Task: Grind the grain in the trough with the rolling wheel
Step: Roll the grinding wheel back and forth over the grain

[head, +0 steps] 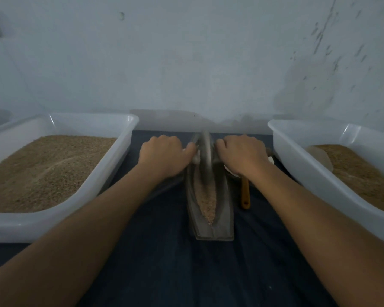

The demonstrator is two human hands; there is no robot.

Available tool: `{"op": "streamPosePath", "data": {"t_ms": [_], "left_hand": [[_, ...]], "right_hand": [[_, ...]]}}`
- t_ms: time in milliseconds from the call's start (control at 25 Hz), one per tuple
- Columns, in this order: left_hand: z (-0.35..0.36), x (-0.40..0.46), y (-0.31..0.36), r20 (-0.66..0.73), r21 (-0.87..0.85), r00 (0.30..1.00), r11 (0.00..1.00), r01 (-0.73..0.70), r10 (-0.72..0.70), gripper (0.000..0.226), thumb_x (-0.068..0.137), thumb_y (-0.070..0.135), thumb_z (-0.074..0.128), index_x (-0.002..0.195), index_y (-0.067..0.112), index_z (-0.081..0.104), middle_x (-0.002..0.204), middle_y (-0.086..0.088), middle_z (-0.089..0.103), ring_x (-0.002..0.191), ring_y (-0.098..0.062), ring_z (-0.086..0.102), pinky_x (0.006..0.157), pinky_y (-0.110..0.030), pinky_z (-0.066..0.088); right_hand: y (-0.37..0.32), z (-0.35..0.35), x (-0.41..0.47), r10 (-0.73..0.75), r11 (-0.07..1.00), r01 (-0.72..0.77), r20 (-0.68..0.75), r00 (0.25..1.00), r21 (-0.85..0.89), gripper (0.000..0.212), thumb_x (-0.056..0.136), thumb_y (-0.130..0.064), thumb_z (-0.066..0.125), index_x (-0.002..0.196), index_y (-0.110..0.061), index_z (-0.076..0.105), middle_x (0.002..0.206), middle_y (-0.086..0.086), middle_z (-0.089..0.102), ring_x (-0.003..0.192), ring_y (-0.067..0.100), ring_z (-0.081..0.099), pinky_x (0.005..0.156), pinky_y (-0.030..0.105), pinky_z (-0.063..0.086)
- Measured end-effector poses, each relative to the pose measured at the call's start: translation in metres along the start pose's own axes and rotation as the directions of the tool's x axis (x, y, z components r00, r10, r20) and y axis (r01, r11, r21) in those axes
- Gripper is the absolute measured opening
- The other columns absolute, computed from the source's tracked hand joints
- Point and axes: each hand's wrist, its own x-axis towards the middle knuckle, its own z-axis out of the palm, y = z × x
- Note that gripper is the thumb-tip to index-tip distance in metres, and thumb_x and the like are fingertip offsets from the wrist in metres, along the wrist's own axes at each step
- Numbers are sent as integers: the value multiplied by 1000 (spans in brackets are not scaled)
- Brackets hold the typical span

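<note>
A narrow grey metal trough (227, 209) lies lengthwise on the dark cloth in the middle, with pale brown grain (206, 202) along its groove. The grey rolling wheel (205, 151) stands upright in the trough's far half, blurred. My left hand (164, 155) grips the wheel's axle handle on the left side. My right hand (242, 154) grips the handle on the right side. Both fists hide the handle ends.
A white plastic tub (111, 165) of brown grain stands on the left, and another white tub (302, 160) with grain and a pale scoop stands on the right. A wooden brush handle (245, 196) lies right of the trough. A pale wall rises close behind.
</note>
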Motion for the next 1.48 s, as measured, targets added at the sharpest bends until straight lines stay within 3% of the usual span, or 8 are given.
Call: {"op": "streamPosePath", "data": {"t_ms": [160,320,520,720,880,1160,1320,1480], "left_hand": [[10,30,3,49,-138,979,969,205,-200,57,102,57,29,102,15,68,103,-10,65,93,-34,59,77,-42,42],[16,-15,-2,-145,139,986,988,-68,88,30,105,42,29,107,20,50,87,-2,56,69,-27,48,56,-34,30],[-8,-63,2,-181,165,959,968,-191,220,46,97,49,7,92,27,48,70,10,47,52,-15,34,49,-28,15],[-1,-41,1,-89,286,981,948,-141,172,48,97,45,11,104,25,54,86,1,59,70,-26,52,52,-30,26],[2,18,6,11,152,999,988,36,-38,54,100,42,17,113,15,62,89,-6,51,84,-31,54,70,-39,37],[6,-36,-2,-105,255,975,953,-163,194,24,107,36,38,120,18,47,103,-5,63,83,-34,64,61,-39,43],[-3,-67,7,-230,278,933,937,-211,279,35,109,37,26,89,20,49,70,3,46,52,-24,46,48,-30,30],[-2,-50,8,-218,209,968,975,-78,125,46,103,45,20,79,22,52,65,5,49,54,-23,46,49,-28,24]], "right_hand": [[-7,6,28,46,999,-46,-20,999,12,56,106,-45,26,72,-18,61,72,3,60,74,24,58,69,37,38],[-13,-6,-7,-44,997,40,-60,997,-61,49,105,-39,23,66,-21,47,67,-1,50,69,25,51,67,37,37],[-5,-17,-70,-192,978,178,-128,973,-113,42,104,-32,16,84,-21,51,79,-1,56,73,28,56,70,45,48],[-6,-7,-42,-161,984,149,-130,978,-95,45,105,-34,25,71,-19,52,69,-1,55,61,23,52,58,36,37],[-8,-2,13,65,998,-64,44,997,-8,54,107,-44,23,76,-19,59,81,4,61,80,25,58,77,41,43],[-10,-3,-25,-215,966,194,-116,970,-170,36,108,-30,29,72,-24,36,68,-5,45,63,24,50,62,39,41],[7,-5,-67,-200,976,214,-205,958,46,41,101,-40,11,75,-27,41,69,-8,44,65,22,50,65,39,41],[2,1,-48,-155,988,157,-214,964,-10,45,104,-38,21,68,-24,44,64,-6,49,60,22,51,55,36,36]]}}
